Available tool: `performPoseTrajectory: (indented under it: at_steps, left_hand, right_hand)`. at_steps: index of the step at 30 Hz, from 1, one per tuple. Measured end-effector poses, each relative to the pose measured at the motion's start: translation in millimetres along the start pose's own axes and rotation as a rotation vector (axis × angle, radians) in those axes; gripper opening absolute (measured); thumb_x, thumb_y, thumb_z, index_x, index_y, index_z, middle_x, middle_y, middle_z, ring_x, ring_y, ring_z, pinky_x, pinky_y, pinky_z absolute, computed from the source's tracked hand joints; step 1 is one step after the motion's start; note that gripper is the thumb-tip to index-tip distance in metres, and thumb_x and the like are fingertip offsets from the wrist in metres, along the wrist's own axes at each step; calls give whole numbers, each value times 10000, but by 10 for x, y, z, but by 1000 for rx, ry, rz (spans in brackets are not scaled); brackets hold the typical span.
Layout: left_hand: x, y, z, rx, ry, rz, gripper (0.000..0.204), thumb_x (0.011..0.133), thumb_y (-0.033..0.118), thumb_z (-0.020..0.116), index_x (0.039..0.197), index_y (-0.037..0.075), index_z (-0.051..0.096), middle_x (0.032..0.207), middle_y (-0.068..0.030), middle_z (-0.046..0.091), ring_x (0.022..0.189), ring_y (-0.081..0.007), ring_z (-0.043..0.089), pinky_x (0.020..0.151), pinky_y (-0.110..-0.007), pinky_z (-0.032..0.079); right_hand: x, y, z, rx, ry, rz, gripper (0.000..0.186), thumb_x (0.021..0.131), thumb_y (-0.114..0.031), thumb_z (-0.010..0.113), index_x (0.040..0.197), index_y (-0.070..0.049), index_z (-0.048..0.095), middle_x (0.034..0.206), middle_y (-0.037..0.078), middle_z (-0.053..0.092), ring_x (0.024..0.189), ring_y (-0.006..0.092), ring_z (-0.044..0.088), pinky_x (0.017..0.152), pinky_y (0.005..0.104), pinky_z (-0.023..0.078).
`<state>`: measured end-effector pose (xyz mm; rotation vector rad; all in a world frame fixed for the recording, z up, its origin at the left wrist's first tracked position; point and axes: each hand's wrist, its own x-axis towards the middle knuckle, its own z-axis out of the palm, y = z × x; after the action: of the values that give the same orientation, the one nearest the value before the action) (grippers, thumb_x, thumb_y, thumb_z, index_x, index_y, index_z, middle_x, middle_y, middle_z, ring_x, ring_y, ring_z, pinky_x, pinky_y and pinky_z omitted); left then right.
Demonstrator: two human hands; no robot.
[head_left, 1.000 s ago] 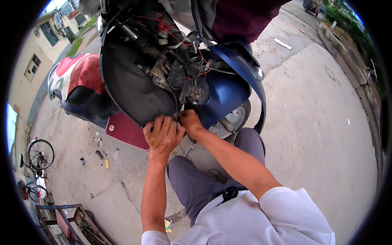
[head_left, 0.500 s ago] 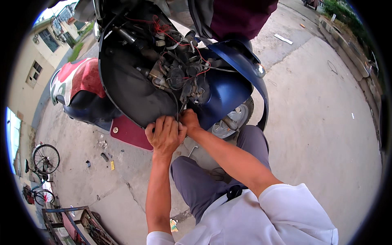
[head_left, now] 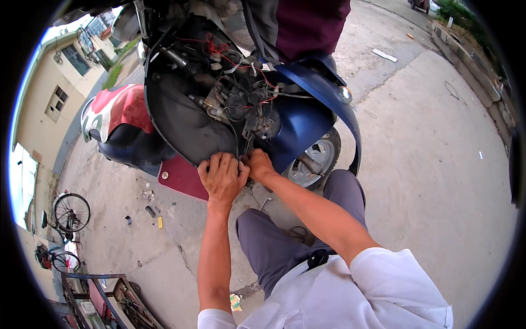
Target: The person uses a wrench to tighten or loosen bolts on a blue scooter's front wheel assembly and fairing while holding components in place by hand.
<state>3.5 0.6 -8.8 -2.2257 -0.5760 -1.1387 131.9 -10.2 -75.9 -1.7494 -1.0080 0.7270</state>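
Since the earlier frame, both hands have barely shifted; they stay at the lower edge of the scooter's opened front, while the camera has drifted so the scooter sits a little lower and nearer.

Head view: the left hand (head_left: 223, 176) lies palm-down with its fingers curled against the bottom rim of the black inner panel (head_left: 181, 123); whether its grip pinches anything cannot be told, since the fingertips are hidden. The right hand (head_left: 258, 164) is just beside it, touching it, fingers bunched together on something small under the wiring (head_left: 241, 93); what it holds cannot be made out. The wiring, red and black strands with connectors, sits exposed in the middle of the scooter (head_left: 307, 118), whose blue shell curves to the right. A front wheel (head_left: 315, 162) shows behind the right forearm. A dark red panel (head_left: 183, 178) lies on the concrete ground (head_left: 427, 153) left of the hands. Small parts (head_left: 150, 211) are scattered on the ground further left. A bicycle (head_left: 68, 214) stands at the far left edge. Grey trousers (head_left: 274, 247) cover the person's bent knees below the arms.
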Motion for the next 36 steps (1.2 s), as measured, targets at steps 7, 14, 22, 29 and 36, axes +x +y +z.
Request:
performPoseTrajectory:
  at_steps: [7, 14, 22, 29, 36]
  left_hand:
    - [18, 41, -72, -24, -46, -25, 131, 735, 176, 744, 749, 90, 646, 878, -3, 674, 942, -185, 639, 944, -405, 359]
    - [21, 42, -100, -47, -63, -36, 134, 739, 176, 746, 756, 85, 649, 877, -5, 674, 946, -186, 640, 947, -406, 358]
    - [28, 26, -102, -70, -70, -39, 132, 742, 165, 750, 748, 79, 649, 869, -12, 675, 947, -197, 644, 942, -406, 365]
    - [4, -16, -71, -49, -52, -11, 110, 744, 162, 728, 747, 105, 633, 863, 2, 650, 922, -181, 633, 907, -395, 376]
    - [-35, -21, -31, -1, -23, -5, 106, 733, 185, 734, 752, 115, 657, 875, 21, 676, 916, -156, 641, 912, -381, 349]
  right_hand:
    - [-303, -102, -464, -74, -12, -6, 400, 974, -332, 594, 1026, 29, 756, 1092, 318, 706, 1120, 467, 660, 982, 517, 514]
    - [-189, -152, -473, -107, -2, 45, 430, 969, -358, 601, 1078, 30, 749, 1106, 311, 715, 1142, 447, 665, 1004, 506, 514]
    - [34, -58, -80, -33, 9, 160, 409, 938, -347, 679, 1052, 42, 739, 1068, 294, 732, 1090, 441, 695, 958, 482, 550]
    - [90, 3, 122, -13, 81, 100, 395, 926, -319, 668, 894, 69, 737, 897, 292, 731, 950, 435, 730, 828, 485, 570]
    - [195, -96, 69, -16, -59, 161, 367, 919, -284, 699, 972, 76, 743, 1035, 301, 727, 1072, 412, 709, 884, 457, 579]
